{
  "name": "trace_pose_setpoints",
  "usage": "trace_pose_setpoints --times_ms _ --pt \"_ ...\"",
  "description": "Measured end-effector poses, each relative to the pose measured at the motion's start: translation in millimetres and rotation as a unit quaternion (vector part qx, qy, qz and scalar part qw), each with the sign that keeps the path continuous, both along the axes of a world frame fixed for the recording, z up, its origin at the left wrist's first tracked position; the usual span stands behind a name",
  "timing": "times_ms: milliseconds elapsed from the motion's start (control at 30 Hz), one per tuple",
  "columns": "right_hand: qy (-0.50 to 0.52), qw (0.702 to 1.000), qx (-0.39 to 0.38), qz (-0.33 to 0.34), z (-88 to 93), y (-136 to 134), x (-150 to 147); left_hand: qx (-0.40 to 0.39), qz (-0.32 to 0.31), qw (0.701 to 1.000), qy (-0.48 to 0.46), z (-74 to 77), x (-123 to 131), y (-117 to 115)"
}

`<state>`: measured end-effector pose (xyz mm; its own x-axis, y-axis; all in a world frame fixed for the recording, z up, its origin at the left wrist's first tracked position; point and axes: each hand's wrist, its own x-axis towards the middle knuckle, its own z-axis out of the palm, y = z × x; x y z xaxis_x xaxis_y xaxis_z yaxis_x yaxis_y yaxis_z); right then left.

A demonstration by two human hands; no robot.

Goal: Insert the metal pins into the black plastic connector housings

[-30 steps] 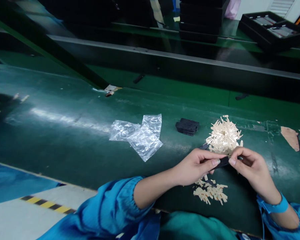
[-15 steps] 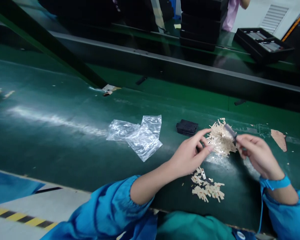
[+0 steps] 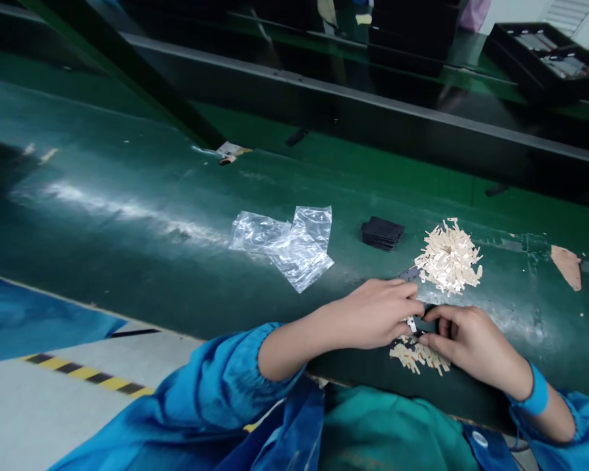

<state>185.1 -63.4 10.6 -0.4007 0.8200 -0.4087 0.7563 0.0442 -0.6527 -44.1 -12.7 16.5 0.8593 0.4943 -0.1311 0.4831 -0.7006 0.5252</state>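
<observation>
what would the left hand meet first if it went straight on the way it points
Most likely the fingers of the right hand, which face the left hand closely, though depth between the fingertips is hard to judge.

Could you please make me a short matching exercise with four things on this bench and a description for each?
Things:
1. Bags
2. Stack
3. Larger pile
4. Smaller pile

Descriptions:
A. Pale, partly hidden by the right hand
B. Clear, farthest left of the four
C. Pale, beyond the right hand
D. Black, flat pieces layered together

Right pairs: 1-B, 2-D, 3-C, 4-A.
</observation>
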Motion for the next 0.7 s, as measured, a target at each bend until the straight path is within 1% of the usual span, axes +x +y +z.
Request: trace_pose_setpoints --times_ms 100,200,267,333,400,467,500,533,567,633,700 --pt "-0.009 1.0 0.004 -0.008 -1.7 4 -13 0.009 0.004 1.0 0.01 -3.6 2 -1" --pt "0.038 0.999 -0.023 -0.02 -7.1 8 -15 -0.012 0.01 1.0 -0.001 -3.8 2 1" --pt "0.078 0.996 -0.045 -0.023 -10.5 9 -11 -0.046 0.015 0.999 -0.024 -2.5 1 3" --pt "0.116 0.99 -0.068 -0.033 -11.7 9 -5 -0.101 0.036 0.992 -0.06 -1.2 1 5" --pt "0.163 0.98 -0.083 -0.073 -10.1 10 1 -0.179 0.092 0.974 -0.106 -0.6 2 8" --pt "0.204 0.967 -0.081 -0.13 -6.3 12 5 -0.263 0.166 0.937 -0.156 -0.2 4 12" --pt "0.218 0.961 -0.078 -0.152 -4.3 12 6 -0.3 0.19 0.917 -0.179 0.1 5 13" --pt "0.227 0.957 -0.074 -0.165 -2.5 13 7 -0.327 0.203 0.901 -0.199 0.6 7 15" --pt "0.233 0.955 -0.075 -0.17 -1.2 14 7 -0.342 0.205 0.892 -0.213 1.3 8 16" --pt "0.244 0.952 -0.084 -0.167 -0.4 15 8 -0.345 0.19 0.891 -0.226 2.3 12 18" --pt "0.257 0.947 -0.088 -0.169 -1.4 15 9 -0.347 0.19 0.886 -0.242 2.0 15 19"
